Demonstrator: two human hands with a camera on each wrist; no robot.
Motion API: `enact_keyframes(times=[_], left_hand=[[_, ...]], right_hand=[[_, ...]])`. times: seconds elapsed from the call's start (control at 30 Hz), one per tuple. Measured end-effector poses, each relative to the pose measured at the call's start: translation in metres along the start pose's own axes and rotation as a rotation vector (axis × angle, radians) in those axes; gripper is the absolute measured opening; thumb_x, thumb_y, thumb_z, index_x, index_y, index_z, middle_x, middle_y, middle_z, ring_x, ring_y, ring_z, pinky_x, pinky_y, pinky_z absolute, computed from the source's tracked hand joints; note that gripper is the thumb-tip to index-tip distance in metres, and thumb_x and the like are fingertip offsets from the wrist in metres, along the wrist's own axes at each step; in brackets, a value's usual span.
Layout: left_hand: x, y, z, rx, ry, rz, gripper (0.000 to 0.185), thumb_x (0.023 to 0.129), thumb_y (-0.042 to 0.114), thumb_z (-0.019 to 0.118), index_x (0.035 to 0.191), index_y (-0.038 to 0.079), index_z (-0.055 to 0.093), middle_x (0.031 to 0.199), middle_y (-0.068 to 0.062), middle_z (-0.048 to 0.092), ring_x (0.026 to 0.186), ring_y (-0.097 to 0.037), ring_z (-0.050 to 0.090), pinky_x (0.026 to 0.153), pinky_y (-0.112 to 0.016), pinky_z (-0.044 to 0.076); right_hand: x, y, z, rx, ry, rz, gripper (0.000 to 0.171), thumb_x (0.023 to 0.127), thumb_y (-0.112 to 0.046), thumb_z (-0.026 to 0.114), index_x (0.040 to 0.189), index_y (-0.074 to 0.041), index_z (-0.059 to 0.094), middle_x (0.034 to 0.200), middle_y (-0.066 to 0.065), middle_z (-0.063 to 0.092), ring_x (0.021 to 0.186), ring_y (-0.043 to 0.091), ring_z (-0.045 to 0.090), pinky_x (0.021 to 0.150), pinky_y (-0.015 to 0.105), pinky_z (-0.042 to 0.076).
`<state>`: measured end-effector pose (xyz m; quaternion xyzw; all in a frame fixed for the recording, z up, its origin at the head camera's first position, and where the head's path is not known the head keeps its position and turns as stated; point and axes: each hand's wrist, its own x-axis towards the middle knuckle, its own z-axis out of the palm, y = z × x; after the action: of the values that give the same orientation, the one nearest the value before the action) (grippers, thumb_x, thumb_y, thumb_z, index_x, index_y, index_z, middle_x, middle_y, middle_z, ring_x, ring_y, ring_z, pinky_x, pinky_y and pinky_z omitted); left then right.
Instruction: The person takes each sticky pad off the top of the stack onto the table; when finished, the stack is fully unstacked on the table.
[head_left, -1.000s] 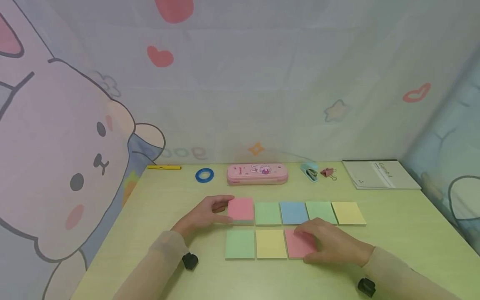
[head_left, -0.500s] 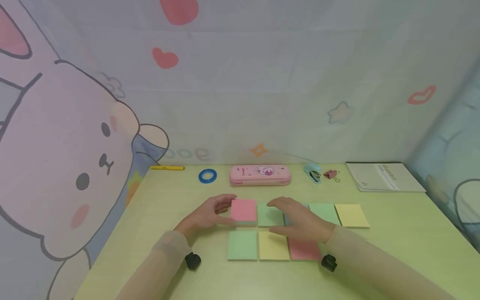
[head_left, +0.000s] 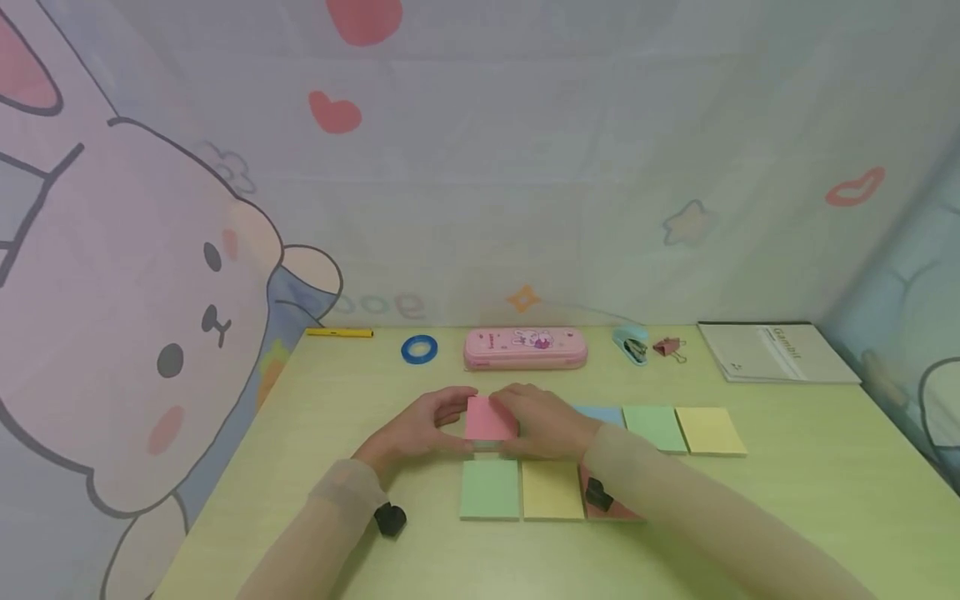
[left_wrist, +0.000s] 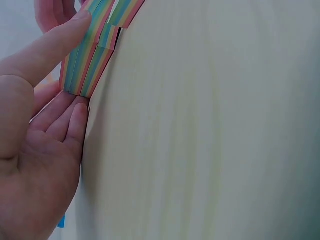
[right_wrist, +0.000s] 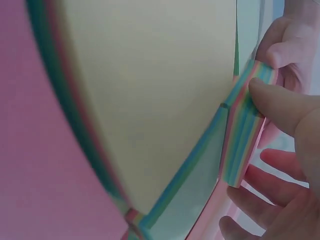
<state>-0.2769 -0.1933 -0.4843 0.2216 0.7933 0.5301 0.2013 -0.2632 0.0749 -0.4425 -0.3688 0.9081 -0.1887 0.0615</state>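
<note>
Here's the left hand (head_left: 408, 429), here's the right hand (head_left: 555, 425), thumbs and fingers parted only the breadth of the pink-topped stack (head_left: 489, 419) they pinch from opposite sides, just behind the front-row green pad (head_left: 490, 490), seemingly to square the stack!

In the left wrist view, the left hand (left_wrist: 37, 165) holds stacked, stripe-edged pads (left_wrist: 82, 65) at a pale tabletop (left_wrist: 200, 130).
</note>
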Motion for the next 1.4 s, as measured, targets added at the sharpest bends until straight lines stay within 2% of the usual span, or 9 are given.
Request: enact_keyframes(times=[0.13,0.27,0.4,0.63,0.77,0.93,1.03,1.17,1.4], left_hand=[[0.001,0.002,0.0,-0.003,-0.008,0.021,0.087,0.088,0.014,0.088,0.159,0.003,0.04,0.162,-0.013,0.045,0.151,-0.031,0.043,0.125,-0.042,0.036],[0.001,0.001,-0.001,0.014,-0.008,0.015,0.084,0.089,0.014,0.086,0.159,0.003,0.041,0.163,-0.014,0.046,0.151,-0.032,0.043,0.125,-0.043,0.035],[0.0,0.0,-0.001,0.03,-0.003,-0.003,0.083,0.089,0.017,0.087,0.159,0.005,0.043,0.163,-0.011,0.046,0.152,-0.032,0.042,0.125,-0.044,0.035],[-0.001,0.001,0.001,0.043,0.002,-0.021,0.08,0.089,0.02,0.087,0.157,0.008,0.047,0.162,-0.01,0.046,0.151,-0.033,0.043,0.126,-0.046,0.034],[-0.002,0.003,0.001,0.044,0.005,-0.021,0.08,0.089,0.019,0.087,0.157,0.007,0.047,0.162,-0.01,0.046,0.151,-0.034,0.043,0.125,-0.046,0.035],[-0.002,0.004,0.002,0.048,0.008,-0.028,0.081,0.088,0.021,0.088,0.157,0.009,0.047,0.162,-0.008,0.047,0.151,-0.032,0.044,0.125,-0.045,0.036],[-0.002,0.003,0.002,0.048,0.011,-0.031,0.08,0.088,0.022,0.088,0.157,0.01,0.048,0.162,-0.008,0.047,0.15,-0.033,0.044,0.125,-0.046,0.036],[-0.002,0.002,0.002,0.046,0.01,-0.039,0.081,0.088,0.022,0.088,0.157,0.011,0.048,0.162,-0.007,0.047,0.15,-0.033,0.044,0.125,-0.046,0.036],[-0.002,0.003,0.001,0.051,0.019,-0.047,0.081,0.087,0.023,0.089,0.157,0.013,0.048,0.162,-0.005,0.047,0.151,-0.031,0.043,0.125,-0.045,0.036]], right_hand=[[-0.004,0.01,-0.003,-0.024,0.005,0.032,0.07,0.09,-0.035,0.083,0.148,-0.005,0.057,0.146,0.01,0.061,0.135,0.027,0.056,0.117,0.043,0.046],[-0.023,0.028,-0.007,-0.015,0.041,0.053,0.07,0.088,-0.037,0.084,0.147,-0.008,0.059,0.146,0.007,0.061,0.136,0.027,0.054,0.117,0.045,0.046],[-0.055,0.048,-0.018,0.014,0.106,0.057,0.07,0.088,-0.038,0.085,0.145,-0.008,0.06,0.146,0.007,0.06,0.138,0.03,0.052,0.116,0.051,0.045],[-0.128,0.081,-0.038,0.033,0.221,0.042,0.062,0.085,-0.038,0.089,0.135,-0.009,0.066,0.138,0.005,0.064,0.131,0.031,0.056,0.108,0.057,0.05],[-0.168,0.097,-0.042,-0.003,0.259,0.025,0.056,0.083,-0.033,0.091,0.13,-0.012,0.068,0.134,-0.001,0.066,0.127,0.026,0.057,0.103,0.049,0.052],[-0.205,0.108,-0.041,-0.045,0.308,-0.045,0.061,0.073,-0.026,0.097,0.126,-0.017,0.069,0.125,-0.011,0.067,0.116,0.014,0.057,0.098,0.025,0.046],[-0.219,0.111,-0.038,-0.044,0.306,-0.073,0.065,0.07,-0.026,0.099,0.127,-0.018,0.068,0.124,-0.011,0.067,0.112,0.01,0.056,0.098,0.014,0.042],[-0.229,0.111,-0.035,-0.04,0.28,-0.078,0.067,0.07,-0.028,0.099,0.129,-0.017,0.068,0.125,-0.007,0.067,0.112,0.009,0.055,0.099,0.01,0.04],[-0.226,0.106,-0.029,-0.125,0.224,-0.071,0.069,0.075,-0.034,0.096,0.133,-0.009,0.068,0.127,-0.002,0.069,0.113,0.018,0.06,0.096,0.03,0.054]])
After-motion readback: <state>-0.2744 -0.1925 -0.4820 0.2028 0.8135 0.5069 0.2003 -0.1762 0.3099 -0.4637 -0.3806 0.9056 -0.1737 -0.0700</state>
